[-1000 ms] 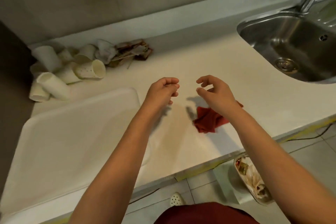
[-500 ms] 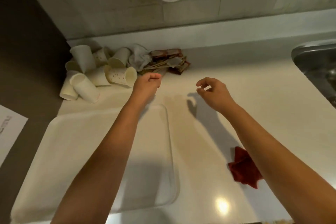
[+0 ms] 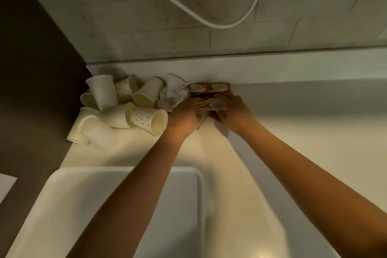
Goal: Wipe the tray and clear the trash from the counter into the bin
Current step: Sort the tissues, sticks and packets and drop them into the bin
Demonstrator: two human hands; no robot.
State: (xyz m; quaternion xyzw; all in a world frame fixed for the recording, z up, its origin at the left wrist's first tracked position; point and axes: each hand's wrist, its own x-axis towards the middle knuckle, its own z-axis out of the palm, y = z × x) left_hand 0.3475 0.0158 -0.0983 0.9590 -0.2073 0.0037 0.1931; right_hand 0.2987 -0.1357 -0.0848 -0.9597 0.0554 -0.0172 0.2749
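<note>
A heap of trash lies against the back wall of the white counter (image 3: 314, 136): several paper cups (image 3: 146, 119) on their sides at the left, a crumpled white napkin (image 3: 174, 92) in the middle, and red-brown wrappers with wooden sticks (image 3: 209, 89) at the right. My left hand (image 3: 184, 115) and my right hand (image 3: 232, 109) close in on the wrappers and sticks from both sides, fingers curled around them. The white tray (image 3: 94, 205) lies at the near left, under my left forearm.
A dark wall (image 3: 31, 90) bounds the counter on the left. A white cable (image 3: 199, 12) hangs in a loop on the tiled back wall. A white sheet of paper (image 3: 5, 186) shows at the far left edge.
Both hands have reached forward from mid-counter to the trash heap and closed on the wrappers and sticks. The view has moved in toward the wall; the red cloth and sink are out of frame.
</note>
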